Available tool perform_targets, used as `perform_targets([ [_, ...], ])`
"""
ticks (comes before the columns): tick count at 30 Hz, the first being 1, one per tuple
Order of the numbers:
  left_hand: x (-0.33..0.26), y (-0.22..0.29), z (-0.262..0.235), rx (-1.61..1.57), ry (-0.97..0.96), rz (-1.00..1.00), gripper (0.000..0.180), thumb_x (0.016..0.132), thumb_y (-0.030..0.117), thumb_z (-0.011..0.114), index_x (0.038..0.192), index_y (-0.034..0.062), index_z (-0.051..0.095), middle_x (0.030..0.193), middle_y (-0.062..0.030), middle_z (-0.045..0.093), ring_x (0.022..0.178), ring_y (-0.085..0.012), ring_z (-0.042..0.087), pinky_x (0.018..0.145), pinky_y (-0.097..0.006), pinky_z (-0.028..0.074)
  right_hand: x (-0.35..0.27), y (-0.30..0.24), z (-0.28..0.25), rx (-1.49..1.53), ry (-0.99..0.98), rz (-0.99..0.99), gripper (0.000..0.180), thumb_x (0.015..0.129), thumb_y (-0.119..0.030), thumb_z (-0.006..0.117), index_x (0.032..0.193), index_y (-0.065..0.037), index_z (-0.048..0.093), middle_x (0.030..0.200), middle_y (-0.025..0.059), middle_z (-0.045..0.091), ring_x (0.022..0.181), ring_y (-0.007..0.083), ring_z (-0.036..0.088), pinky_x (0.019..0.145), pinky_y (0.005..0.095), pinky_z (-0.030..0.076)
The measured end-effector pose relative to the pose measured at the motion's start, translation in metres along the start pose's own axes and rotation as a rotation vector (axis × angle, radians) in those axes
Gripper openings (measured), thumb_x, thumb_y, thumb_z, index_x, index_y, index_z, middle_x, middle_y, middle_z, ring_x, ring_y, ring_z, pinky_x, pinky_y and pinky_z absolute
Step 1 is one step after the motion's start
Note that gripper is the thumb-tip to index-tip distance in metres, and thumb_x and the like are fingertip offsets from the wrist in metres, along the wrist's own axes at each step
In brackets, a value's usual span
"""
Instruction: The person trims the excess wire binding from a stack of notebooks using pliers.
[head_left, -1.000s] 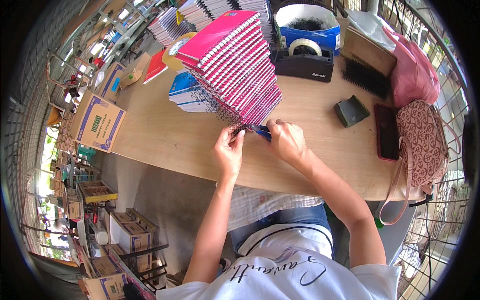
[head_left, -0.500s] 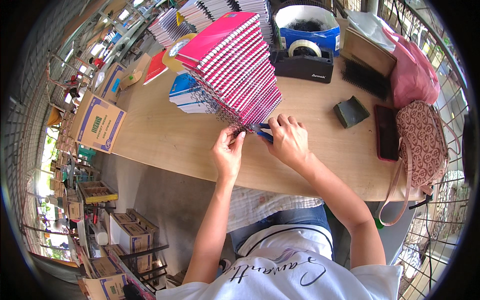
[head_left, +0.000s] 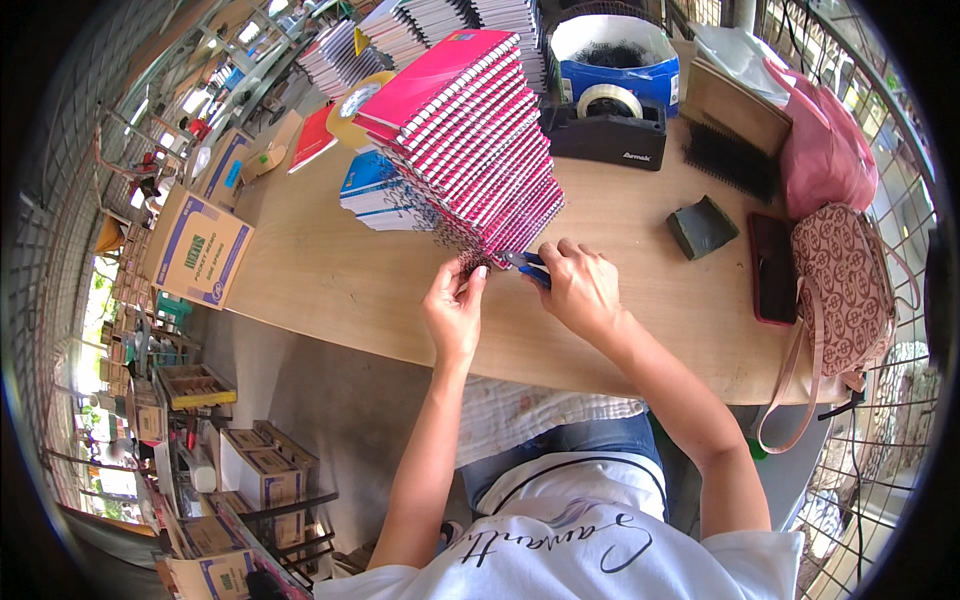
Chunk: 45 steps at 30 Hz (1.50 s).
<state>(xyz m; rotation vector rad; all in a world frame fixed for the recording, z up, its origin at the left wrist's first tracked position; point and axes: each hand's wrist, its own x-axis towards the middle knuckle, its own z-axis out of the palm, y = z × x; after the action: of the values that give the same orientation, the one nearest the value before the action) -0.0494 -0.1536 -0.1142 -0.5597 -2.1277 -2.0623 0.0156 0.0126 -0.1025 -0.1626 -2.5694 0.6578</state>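
Observation:
A tall stack of pink spiral notebooks (head_left: 470,130) stands on the wooden table, dark wire coils running out from its spine edges. At the stack's bottom near corner, my right hand (head_left: 582,285) is closed around blue-handled pliers (head_left: 530,265), whose jaws point left to the coil ends. Just left of the jaws, my left hand (head_left: 453,305) pinches dark spiral wire ends (head_left: 472,262) between thumb and fingers. Exactly how many wires it grips is hidden. Blue-covered notebooks (head_left: 370,190) lie behind the loose coils, left of the stack.
Behind stand a black tape dispenser (head_left: 605,135) and a blue-and-white tub (head_left: 620,70) of dark wire bits. To the right lie a dark square block (head_left: 703,227), a phone (head_left: 772,265), a patterned bag (head_left: 845,285) and a pink bag (head_left: 825,145). A carton (head_left: 198,245) is at left.
The pliers have shifted slightly and their jaws show more clearly, a little apart from my left fingers. My left hand stays almost in place, still pinching the wire.

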Motion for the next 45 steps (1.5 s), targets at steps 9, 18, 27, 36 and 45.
perform_targets([
  [9,0.003,0.004,-0.002,0.024,-0.001,0.037,0.021,0.091,0.001,0.065,0.11,-0.007,0.06,0.098,-0.0078,0.068,0.086,-0.0093,0.062,0.075,-0.022,0.052,0.007,-0.013,-0.004,-0.079,0.111,-0.042,0.033,0.077,-0.034,0.075,0.091,-0.006,0.061,0.085,0.0091,0.061,0.079,0.0296,0.064,0.064,0.0446,0.051],
  [18,0.004,0.002,-0.001,0.008,0.03,0.015,0.016,0.09,-0.003,0.063,0.106,-0.007,0.061,0.095,-0.0073,0.067,0.081,-0.0096,0.063,0.072,-0.024,0.055,0.012,-0.006,0.0,0.059,-0.032,-0.019,0.026,0.077,-0.025,0.074,0.084,-0.003,0.062,0.068,0.0164,0.062,0.06,0.0361,0.063,0.058,0.0454,0.051],
  [27,0.003,0.006,0.0,0.045,0.034,-0.009,0.016,0.09,-0.002,0.063,0.106,-0.0075,0.06,0.096,-0.008,0.067,0.084,-0.0104,0.064,0.074,-0.025,0.056,0.013,-0.009,0.0,0.017,0.118,-0.084,0.028,0.075,-0.023,0.076,0.087,-0.003,0.06,0.071,0.0137,0.062,0.064,0.035,0.064,0.058,0.0446,0.052],
  [36,0.002,0.007,0.002,0.032,0.029,-0.003,0.016,0.091,-0.002,0.063,0.106,-0.0066,0.06,0.095,-0.0077,0.067,0.083,-0.0099,0.064,0.075,-0.024,0.055,0.014,-0.006,0.006,0.036,-0.059,-0.011,0.025,0.077,-0.024,0.074,0.082,-0.004,0.06,0.072,0.012,0.062,0.065,0.0347,0.064,0.058,0.0448,0.052],
  [45,0.003,-0.01,-0.025,-1.061,0.015,-0.665,0.017,0.099,0.017,0.05,0.099,0.0,0.055,0.095,-0.009,0.059,0.084,-0.0176,0.057,0.072,-0.03,0.052,0.005,-0.001,-0.017,0.023,0.012,0.027,0.03,0.077,-0.029,0.075,0.088,-0.005,0.061,0.079,0.0108,0.061,0.072,0.0324,0.064,0.062,0.043,0.051],
])
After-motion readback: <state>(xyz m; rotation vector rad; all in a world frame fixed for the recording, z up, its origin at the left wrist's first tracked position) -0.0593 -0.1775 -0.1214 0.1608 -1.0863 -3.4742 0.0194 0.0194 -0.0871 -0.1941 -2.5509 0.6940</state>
